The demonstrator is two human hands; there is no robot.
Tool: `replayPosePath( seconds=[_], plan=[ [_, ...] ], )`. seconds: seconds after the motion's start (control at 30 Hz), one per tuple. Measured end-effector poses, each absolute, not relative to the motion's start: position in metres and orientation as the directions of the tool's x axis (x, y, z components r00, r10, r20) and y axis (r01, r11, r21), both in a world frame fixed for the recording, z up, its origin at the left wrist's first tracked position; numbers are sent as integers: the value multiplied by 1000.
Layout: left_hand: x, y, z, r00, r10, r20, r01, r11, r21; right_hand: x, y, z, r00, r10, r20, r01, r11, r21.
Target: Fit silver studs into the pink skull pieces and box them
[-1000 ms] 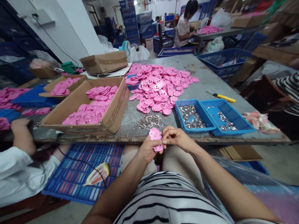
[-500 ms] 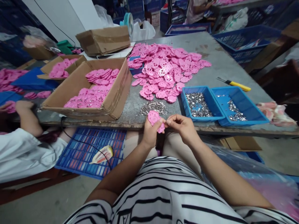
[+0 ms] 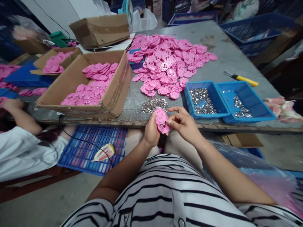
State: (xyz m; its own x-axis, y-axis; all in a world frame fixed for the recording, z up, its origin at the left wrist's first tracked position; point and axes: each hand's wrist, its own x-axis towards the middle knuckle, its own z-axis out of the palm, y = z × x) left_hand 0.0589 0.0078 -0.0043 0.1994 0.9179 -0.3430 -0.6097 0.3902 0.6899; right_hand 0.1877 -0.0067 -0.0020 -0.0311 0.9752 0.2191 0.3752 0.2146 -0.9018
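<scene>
Just in front of the table edge, my left hand [image 3: 151, 132] grips a pink plastic piece [image 3: 161, 118], oval with a wavy rim and small holes. Small shiny metal bits show on its lower part. My right hand [image 3: 183, 123] is closed at the piece's right edge, thumb and fingertip pinched together against it. Whatever is between those fingertips is too small to make out. Right behind the piece lies a small heap of shiny metal bits [image 3: 153, 104] on the table. Beyond that spreads a large pile of similar pink pieces [image 3: 165, 63].
A cardboard box [image 3: 118, 85] with pink pieces stands at left. Two blue trays [image 3: 223, 115] of metal parts sit at right, near a yellow-handled tool [image 3: 247, 80]. A co-worker's arm [image 3: 26, 121] is at far left. Below the table edge is a blue crate [image 3: 82, 148].
The pink piece has turned so that more of its face shows. My right fingertips have moved from beside it onto its lower right edge. The camera view has tilted down slightly.
</scene>
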Motion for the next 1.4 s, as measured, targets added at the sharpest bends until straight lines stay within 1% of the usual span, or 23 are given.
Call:
replayPosePath(
  seconds=[0.17, 0.33, 0.63, 0.77, 0.9, 1.0, 1.1, 1.17, 1.3, 1.37, 1.4],
  plan=[
    [59, 8, -1, 201, 900, -387, -624, 422, 658, 189, -6, 0, -109, 971, 211, 406, 237, -882],
    [60, 8, -1, 206, 902, -380, -626, 419, 657, 188, -5, 0, -152, 969, 194, 431, 242, -869],
    [58, 10, -10, 240, 909, -341, -568, 417, 709, 190, -3, 4, -169, 979, 111, 358, 166, -919],
    [58, 10, -11, 259, 909, -326, -557, 416, 719, 190, -3, 6, -167, 980, 110, 373, 166, -913],
    [59, 9, -11, 241, 918, -313, -582, 395, 711, 190, -3, 8, -171, 976, 132, 412, 193, -891],
    [60, 9, -11, 238, 913, -332, -583, 407, 703, 189, -3, 7, -180, 974, 135, 437, 202, -876],
    [61, 9, -9, 234, 910, -342, -578, 414, 703, 186, -6, 4, -140, 977, 161, 475, 210, -854],
    [61, 10, -8, 263, 907, -329, -573, 421, 703, 184, -7, 2, -98, 977, 191, 491, 215, -844],
    [57, 10, -6, 359, 885, -295, -536, 454, 712, 193, 0, 5, -120, 975, 190, 471, 224, -853],
    [54, 9, -5, 381, 885, -267, -511, 442, 737, 209, 11, 13, -48, 977, 208, 519, 202, -830],
    [52, 8, -4, 390, 886, -249, -495, 430, 755, 220, 18, 18, 35, 972, 231, 574, 170, -801]
  ],
)
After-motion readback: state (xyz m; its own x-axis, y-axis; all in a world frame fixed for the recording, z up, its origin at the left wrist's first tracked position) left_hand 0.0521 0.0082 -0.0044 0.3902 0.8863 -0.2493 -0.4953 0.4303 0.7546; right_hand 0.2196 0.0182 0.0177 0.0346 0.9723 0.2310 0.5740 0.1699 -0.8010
